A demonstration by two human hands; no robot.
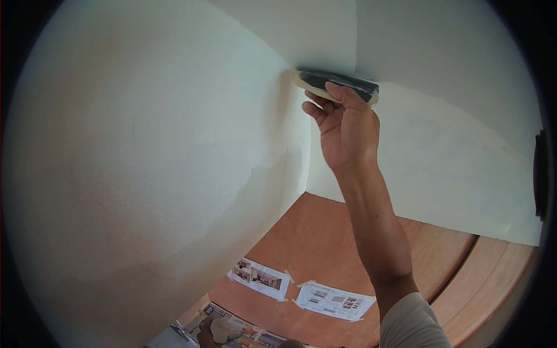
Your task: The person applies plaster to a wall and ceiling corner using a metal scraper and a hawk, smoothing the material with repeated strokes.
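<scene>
My right hand (353, 129) is raised, its thumb and fingers pinching a wide putty spreader (362, 87) with a dark, smeared face and a cream-coloured edge. The spreader lies along the pale wall (415, 139), near the corner where it meets the large wall on the left (145, 145). Low in the picture, what looks like my left hand (206, 335) is curled round a pale beige thing (223, 329). Shadow and the picture's lower edge hide most of that hand, and I cannot make out what it holds.
Below the walls is a reddish-brown board surface (325, 238). Taped to it are a sheet with photos (261, 278) and a printed sheet (335, 301). More printed paper (249, 333) lies at the bottom. A dark object (539, 174) stands at the far right.
</scene>
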